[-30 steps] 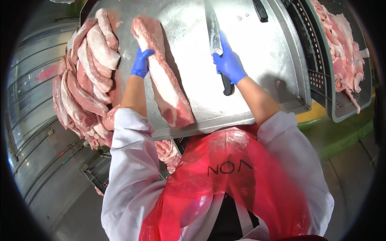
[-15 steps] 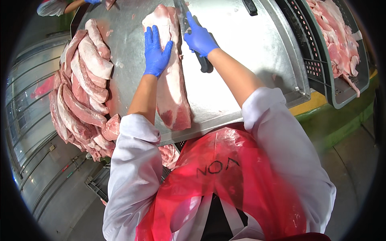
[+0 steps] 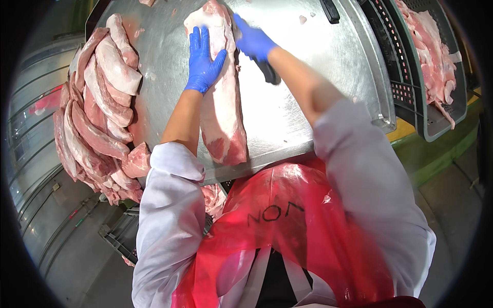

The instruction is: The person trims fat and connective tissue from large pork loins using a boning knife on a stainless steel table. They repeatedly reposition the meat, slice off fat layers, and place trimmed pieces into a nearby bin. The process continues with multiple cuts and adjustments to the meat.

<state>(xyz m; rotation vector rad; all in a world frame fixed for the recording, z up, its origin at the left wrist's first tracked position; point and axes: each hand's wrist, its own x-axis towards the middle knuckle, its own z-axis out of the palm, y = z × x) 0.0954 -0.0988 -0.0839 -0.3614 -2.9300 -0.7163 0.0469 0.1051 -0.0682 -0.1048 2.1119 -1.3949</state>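
Observation:
A long slab of pale, fatty raw meat (image 3: 222,115) lies lengthwise before me on the metal table. My left hand (image 3: 204,62), in a blue glove, rests flat on its upper part with the fingers spread. Wrapped around a knife (image 3: 269,73) is my right hand (image 3: 254,40), also gloved in blue, close to the slab's right edge. The black handle sticks out behind that hand toward me. I cannot make out the blade clearly, nor whether it touches the meat.
Long meat strips (image 3: 105,102) are heaped along the table's left side. Meat trimmings (image 3: 425,56) fill a grey crate (image 3: 442,134) at the right. A black object (image 3: 330,11) lies at the table's (image 3: 318,87) far right. Below the near edge, more meat (image 3: 212,199) shows.
My right hand has shifted slightly toward the slab's far end, and the blade seen before no longer shows clearly. My left hand stays flat on the meat. Another person's gloved hand has left the view.

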